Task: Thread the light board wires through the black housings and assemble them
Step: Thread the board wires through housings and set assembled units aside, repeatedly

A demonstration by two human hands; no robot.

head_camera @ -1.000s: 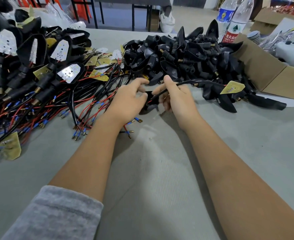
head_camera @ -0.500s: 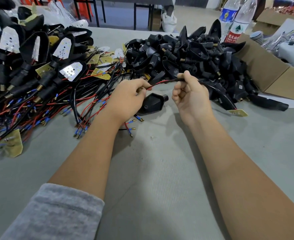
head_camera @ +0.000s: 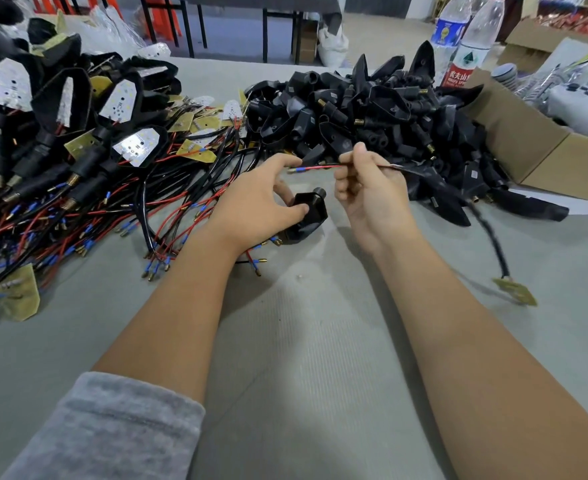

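The right hand point(head_camera: 365, 188) is curled around a thin wire point(head_camera: 316, 167), pinching it near its red end with the little blue tip. The wire's black part runs off to the right and a small yellow light board point(head_camera: 516, 291) hangs at its far end, down near the table. The left hand point(head_camera: 254, 199) has its fingers bent around 1 black housing point(head_camera: 309, 213), holding it just above the table, with the thumb reaching up toward the wire tip. The tip is close to the housing but not inside it yet, so I think this one is only about to be threaded.

On the left sits a big heap of finished lights point(head_camera: 77, 109) with boards already in their black shells, and loose red and black wires point(head_camera: 119, 216) spill out in front. Straight ahead is a pile of empty housings point(head_camera: 372, 109), so lots of work is left.

The table point(head_camera: 303, 341) has a grey ribbed cover. At the right stand a cardboard box point(head_camera: 535, 147) and 2 water bottles point(head_camera: 465, 39). Behind are more tables and a grey floor
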